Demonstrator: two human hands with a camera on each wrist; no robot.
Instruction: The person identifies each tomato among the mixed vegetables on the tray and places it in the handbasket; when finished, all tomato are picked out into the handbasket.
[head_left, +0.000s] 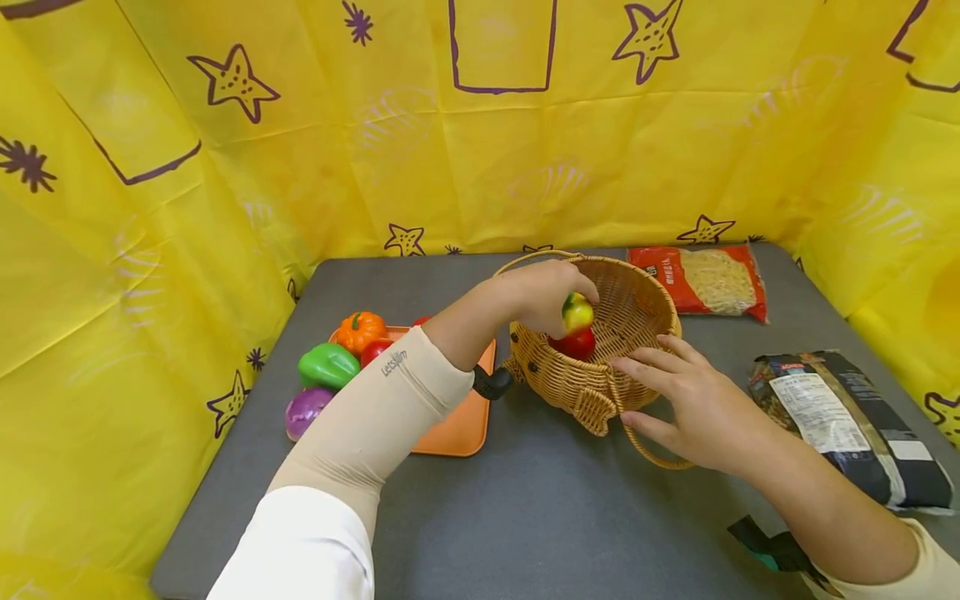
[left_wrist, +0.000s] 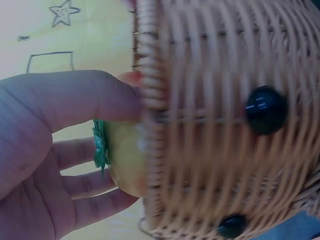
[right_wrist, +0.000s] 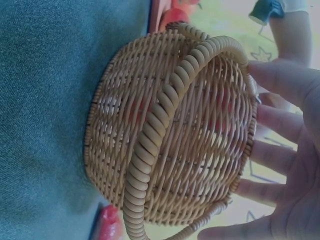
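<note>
The head camera looks forward and down from six o'clock, far enough back to frame most of the worktop [head_left: 525, 517], with yellow cloth [head_left: 495, 175] at twelve. The left-wrist camera, tipped sideways, faces the basket [head_left: 558, 385] from very near; the right-wrist one, also sideways, views it from slightly farther, worktop at nine. All three share the basket.

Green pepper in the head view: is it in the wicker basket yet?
No, the green pepper sits beside the orange pumpkin, well to the left of the wicker basket.

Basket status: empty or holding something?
Not empty: a red item shows inside the basket, near the yellow fruit in the left hand.
</note>
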